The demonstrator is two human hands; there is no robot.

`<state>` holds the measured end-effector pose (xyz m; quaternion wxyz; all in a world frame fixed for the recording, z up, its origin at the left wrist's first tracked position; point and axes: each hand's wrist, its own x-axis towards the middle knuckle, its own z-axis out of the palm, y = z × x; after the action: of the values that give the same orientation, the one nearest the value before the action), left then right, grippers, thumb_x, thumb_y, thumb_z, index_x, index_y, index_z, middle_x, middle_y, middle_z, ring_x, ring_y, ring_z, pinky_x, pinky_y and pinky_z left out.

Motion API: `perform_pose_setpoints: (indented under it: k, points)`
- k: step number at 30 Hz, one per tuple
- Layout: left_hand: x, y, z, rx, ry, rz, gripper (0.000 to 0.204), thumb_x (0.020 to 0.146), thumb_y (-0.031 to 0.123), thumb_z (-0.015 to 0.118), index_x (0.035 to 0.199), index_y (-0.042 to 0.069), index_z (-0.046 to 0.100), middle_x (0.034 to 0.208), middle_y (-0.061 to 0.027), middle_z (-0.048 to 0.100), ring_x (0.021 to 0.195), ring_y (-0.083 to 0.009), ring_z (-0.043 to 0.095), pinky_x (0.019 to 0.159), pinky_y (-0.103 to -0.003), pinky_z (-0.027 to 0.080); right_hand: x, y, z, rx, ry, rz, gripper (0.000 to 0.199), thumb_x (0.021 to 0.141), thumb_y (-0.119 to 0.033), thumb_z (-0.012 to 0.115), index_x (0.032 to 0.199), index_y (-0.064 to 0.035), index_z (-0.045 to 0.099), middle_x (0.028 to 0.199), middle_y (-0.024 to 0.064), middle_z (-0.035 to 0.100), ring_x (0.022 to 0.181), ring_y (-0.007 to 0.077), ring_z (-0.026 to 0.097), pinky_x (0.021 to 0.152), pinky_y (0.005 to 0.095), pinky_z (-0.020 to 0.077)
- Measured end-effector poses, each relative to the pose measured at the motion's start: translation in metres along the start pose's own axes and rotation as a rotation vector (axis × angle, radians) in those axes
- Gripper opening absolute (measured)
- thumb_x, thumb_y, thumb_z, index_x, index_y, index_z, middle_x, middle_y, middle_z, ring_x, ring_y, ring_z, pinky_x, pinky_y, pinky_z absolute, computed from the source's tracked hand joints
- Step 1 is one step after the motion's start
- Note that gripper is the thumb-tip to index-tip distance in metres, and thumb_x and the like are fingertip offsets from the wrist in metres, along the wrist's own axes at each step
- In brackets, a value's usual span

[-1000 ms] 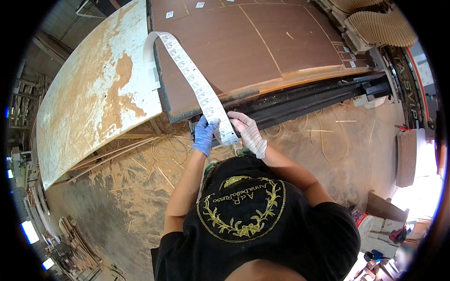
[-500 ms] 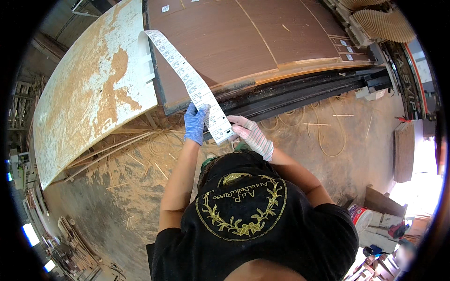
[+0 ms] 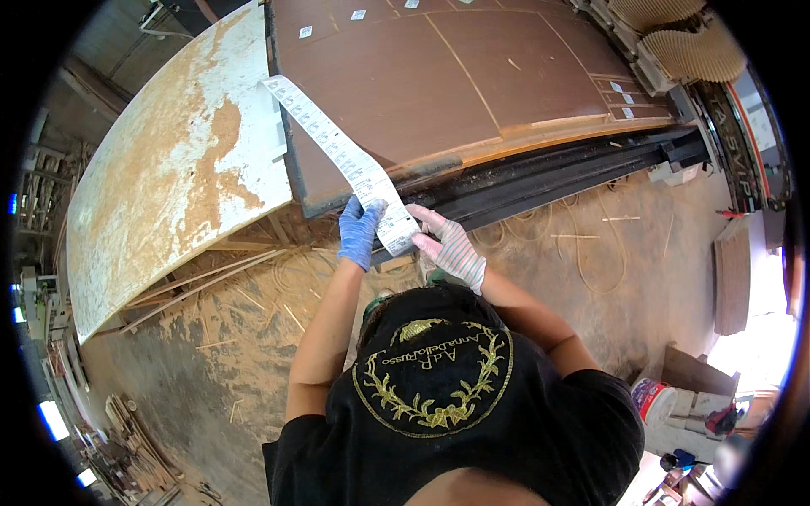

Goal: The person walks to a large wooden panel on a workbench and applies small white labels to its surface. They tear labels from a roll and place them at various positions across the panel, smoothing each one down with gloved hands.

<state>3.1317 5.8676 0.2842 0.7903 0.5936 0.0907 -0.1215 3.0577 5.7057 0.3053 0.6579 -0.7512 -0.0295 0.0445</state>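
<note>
A long white strip of printed labels (image 3: 337,152) runs from the corner of a brown panel (image 3: 380,93) down towards me. Its near end is between my two hands. My left hand (image 3: 359,232), in a blue glove, is closed on the strip's left edge with the thumb on top. On the other side, my right hand (image 3: 451,250), in a pink and white striped glove, has its thumb at the strip's lower right corner. The right index finger is bent above the thumb, by the same edge; the other fingers are partly hidden.
A worn white table (image 3: 169,169) with sawdust stands at the left. A black machine rail (image 3: 523,181) runs along the panel's front edge. Wood offcuts and thin strips lie on the dusty floor (image 3: 540,287). Ribbed hoses (image 3: 696,55) are at the far right; a bucket (image 3: 654,398) stands behind me.
The strip's far part has slid and its curl over the white table has shrunk. My right thumb and index finger have spread slightly at the strip's end. The whole view has shifted slightly.
</note>
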Motion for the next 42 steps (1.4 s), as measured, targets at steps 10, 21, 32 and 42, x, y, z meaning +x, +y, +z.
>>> perform_pose_setpoints:
  k: [10,21,32,42]
  points:
    - [0.006,0.003,-0.020,0.127,-0.038,0.047,0.031,0.077,0.002,0.057,0.108,0.000,0.054,0.095,-0.0035,0.059,0.081,-0.0094,0.053,0.070,-0.024,0.045,0.011,-0.005,0.019,0.152,-0.055,0.139,0.027,0.079,-0.003,0.055,0.106,-0.0052,0.057,0.092,0.0045,0.061,0.085,0.0085,0.055,0.075,0.0240,0.0461]
    - [0.114,-0.009,0.067,-0.069,0.143,0.180,0.021,0.079,0.002,0.056,0.100,0.001,0.052,0.088,-0.0032,0.057,0.074,-0.0109,0.053,0.066,-0.024,0.046,0.094,0.003,-0.082,-0.079,0.027,-0.073,0.014,0.079,-0.008,0.058,0.091,-0.0033,0.061,0.091,0.0074,0.062,0.086,0.0161,0.059,0.078,0.0277,0.0455]
    - [0.321,-0.041,0.178,-0.049,0.564,0.277,0.023,0.084,0.008,0.054,0.106,0.001,0.051,0.095,-0.0052,0.058,0.078,-0.0137,0.057,0.068,-0.028,0.050,0.357,-0.003,-0.423,0.059,0.418,-0.180,0.017,0.077,0.006,0.050,0.091,-0.0011,0.058,0.082,0.0018,0.059,0.078,0.0084,0.053,0.072,0.0230,0.0435]
    - [0.371,-0.028,0.236,0.399,0.598,0.530,0.029,0.084,0.012,0.052,0.107,-0.006,0.049,0.102,-0.0133,0.056,0.091,-0.0213,0.054,0.083,-0.033,0.042,0.683,0.058,-0.619,-0.201,0.760,-0.155,0.029,0.073,-0.002,0.061,0.101,-0.0016,0.058,0.090,0.0118,0.063,0.082,0.0169,0.060,0.074,0.0265,0.0467]
